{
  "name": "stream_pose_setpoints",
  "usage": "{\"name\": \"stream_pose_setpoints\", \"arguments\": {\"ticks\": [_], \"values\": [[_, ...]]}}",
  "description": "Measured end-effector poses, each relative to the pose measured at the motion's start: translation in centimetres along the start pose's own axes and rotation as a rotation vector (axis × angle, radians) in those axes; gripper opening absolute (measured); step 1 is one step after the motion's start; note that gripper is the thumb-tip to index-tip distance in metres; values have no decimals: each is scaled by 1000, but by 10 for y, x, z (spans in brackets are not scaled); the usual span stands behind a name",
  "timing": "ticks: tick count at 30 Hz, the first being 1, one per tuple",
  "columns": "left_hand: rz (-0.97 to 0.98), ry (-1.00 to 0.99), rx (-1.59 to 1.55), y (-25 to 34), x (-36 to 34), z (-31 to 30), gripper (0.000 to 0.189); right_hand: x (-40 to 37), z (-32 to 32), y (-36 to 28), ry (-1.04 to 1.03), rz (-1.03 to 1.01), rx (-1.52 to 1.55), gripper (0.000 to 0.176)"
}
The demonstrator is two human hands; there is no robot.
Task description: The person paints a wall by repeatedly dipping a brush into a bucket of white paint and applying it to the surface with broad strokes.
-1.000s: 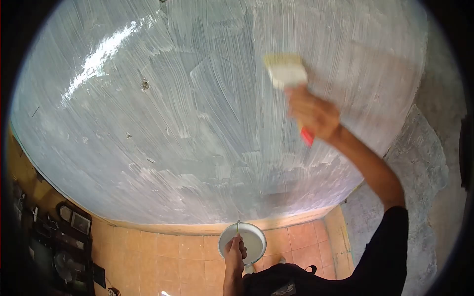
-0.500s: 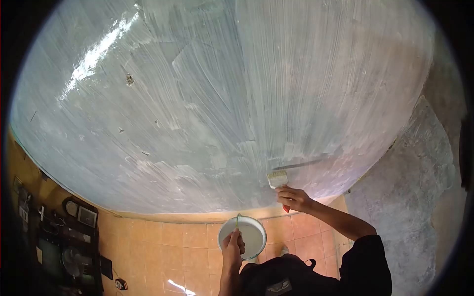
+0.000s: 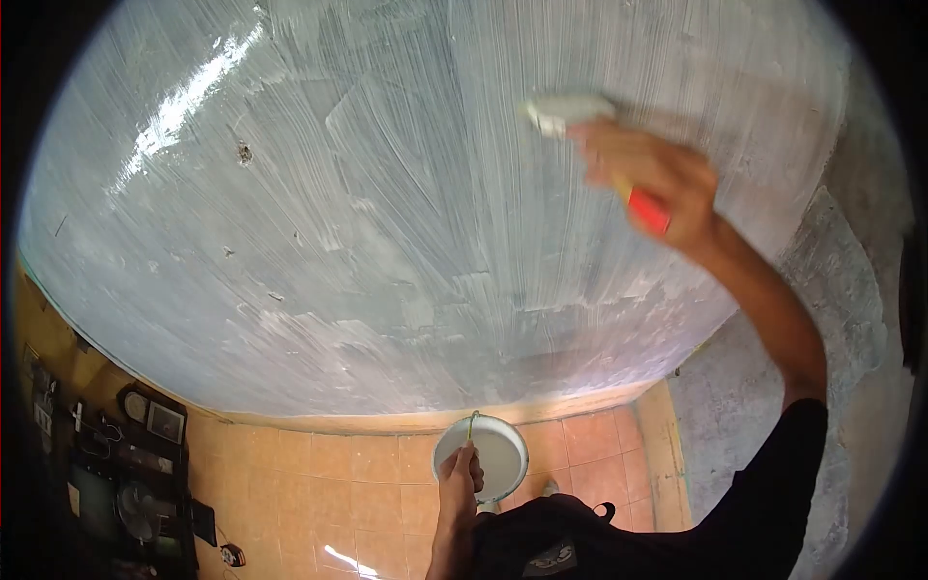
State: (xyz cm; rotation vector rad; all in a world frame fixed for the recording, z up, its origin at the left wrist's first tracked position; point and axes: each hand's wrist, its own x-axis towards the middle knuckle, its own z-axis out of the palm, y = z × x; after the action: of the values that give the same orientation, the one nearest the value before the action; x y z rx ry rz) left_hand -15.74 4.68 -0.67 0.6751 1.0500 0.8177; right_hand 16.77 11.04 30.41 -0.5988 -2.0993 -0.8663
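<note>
A wide paintbrush [image 3: 646, 208] with a red and yellow handle is in my right hand [image 3: 652, 174], raised high against the wall [image 3: 406, 242]. Motion blurs the hand and the pale bristles, which are at or very near the wall surface. Streaky whitish paint covers the wall over grey. Down below, my left hand [image 3: 461, 471] is closed on the thin handle of a white bucket [image 3: 522, 454]. Pale, milky liquid fills part of the bucket.
Orange floor tiles [image 3: 377, 493] run along the wall's foot. At lower left stands dark furniture with a fan [image 3: 140, 510] and a framed item [image 3: 165, 421]. A rough grey wall [image 3: 754, 425] adjoins on the right. Small holes [image 3: 244, 153] mark the painted wall.
My right hand has swept the paintbrush from low on the wall to high up it, with the arm extended. My left hand and the bucket stay nearly in place.
</note>
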Motion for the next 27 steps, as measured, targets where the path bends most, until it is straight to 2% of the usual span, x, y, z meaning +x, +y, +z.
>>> {"name": "stream_pose_setpoints", "arguments": {"ticks": [3,5,6,8,9,11,15,18,21,25,26,27], "values": [[-16,1,-4,-3,0,2,23,41,-22,24,22,-66,-72,24],[-38,21,-27,-5,2,3,23,64,-32,30,109,-230,-66,28],[-43,21,-29,-6,3,4,23,66,-28,36,105,-229,-63,28],[-36,26,-40,-9,2,3,26,63,-17,43,193,-370,-120,4],[-42,30,-41,-10,1,2,26,44,-8,37,197,-225,-249,18],[-32,21,-47,-12,1,0,27,16,11,28,115,-243,-299,18],[-31,63,-40,-15,0,-3,27,-85,72,-3,76,-288,-277,21],[-24,64,-64,-16,2,-7,23,-167,112,-46,-12,-249,-194,23],[-22,83,-48,-14,0,-8,23,-236,145,-97,-64,-120,-63,19],[-27,76,-33,-15,1,-12,22,-287,169,-149,-152,-2,-16,25],[-38,81,-29,-16,2,-13,22,-296,171,-156,-202,61,84,21],[-41,78,-17,-17,4,-14,23,-291,168,-162,-206,127,110,25]]}}
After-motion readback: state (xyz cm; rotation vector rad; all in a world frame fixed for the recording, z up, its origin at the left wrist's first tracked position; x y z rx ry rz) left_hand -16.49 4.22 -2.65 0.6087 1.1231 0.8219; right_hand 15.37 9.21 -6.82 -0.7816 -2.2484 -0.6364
